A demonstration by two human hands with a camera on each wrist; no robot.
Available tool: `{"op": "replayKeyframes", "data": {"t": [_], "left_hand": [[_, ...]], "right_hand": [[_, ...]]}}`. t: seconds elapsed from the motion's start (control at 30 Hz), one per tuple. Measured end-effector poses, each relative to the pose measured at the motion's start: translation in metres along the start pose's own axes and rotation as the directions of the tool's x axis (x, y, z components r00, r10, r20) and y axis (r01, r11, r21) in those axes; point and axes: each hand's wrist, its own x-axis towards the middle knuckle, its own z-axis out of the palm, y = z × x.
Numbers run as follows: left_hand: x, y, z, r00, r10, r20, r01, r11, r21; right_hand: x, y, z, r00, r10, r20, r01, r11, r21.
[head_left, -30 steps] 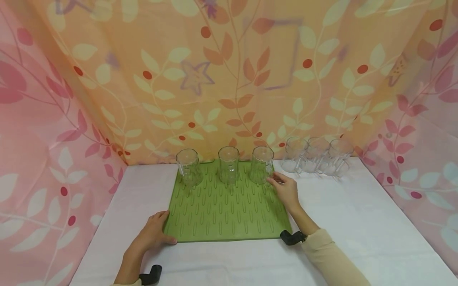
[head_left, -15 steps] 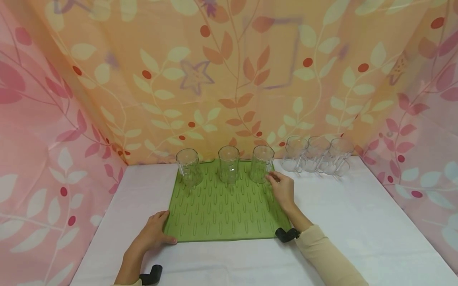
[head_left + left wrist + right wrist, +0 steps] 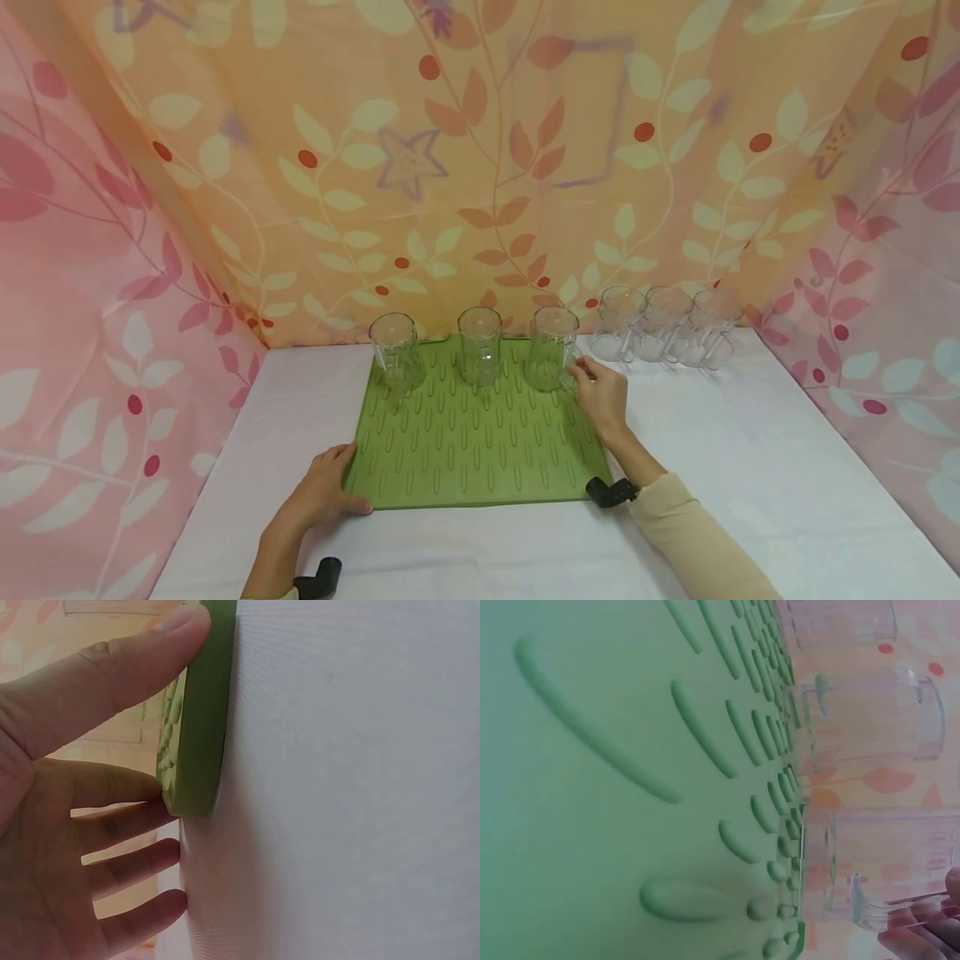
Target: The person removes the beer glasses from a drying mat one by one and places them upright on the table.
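glass mug (image 3: 553,354), handle (image 3: 870,913) in right hand (image 3: 604,393)

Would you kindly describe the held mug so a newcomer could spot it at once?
On the white table lies a green mat, with three clear glass mugs in a row near its far edge. The held mug is the rightmost of those three, the only one with the right grip on its handle.
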Motion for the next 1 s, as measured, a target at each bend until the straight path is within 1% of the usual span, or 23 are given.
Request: {"op": "replayKeyframes", "data": {"t": [0.23,0.47,0.83,1.0], "left_hand": [[0.000,0.001,-0.001,1.000,-0.002,0.003,0.002,1.000,0.010],[0.000,0.001,-0.001,1.000,-0.009,0.013,0.009,1.000,0.011],[0.000,0.002,-0.001,1.000,-0.006,0.010,0.006,1.000,0.020],[0.000,0.002,-0.001,1.000,-0.001,0.008,0.001,1.000,0.020]], "right_hand": [[-0.001,-0.003,-0.011,0.999,0.008,0.039,-0.009,1.000,0.021],[-0.001,-0.009,-0.023,0.999,-0.018,0.042,0.018,1.000,0.007],[0.000,-0.020,-0.039,0.998,-0.051,0.043,0.050,0.998,0.038],[-0.001,-0.025,-0.046,0.995,-0.088,0.037,0.086,0.995,0.059]]}}
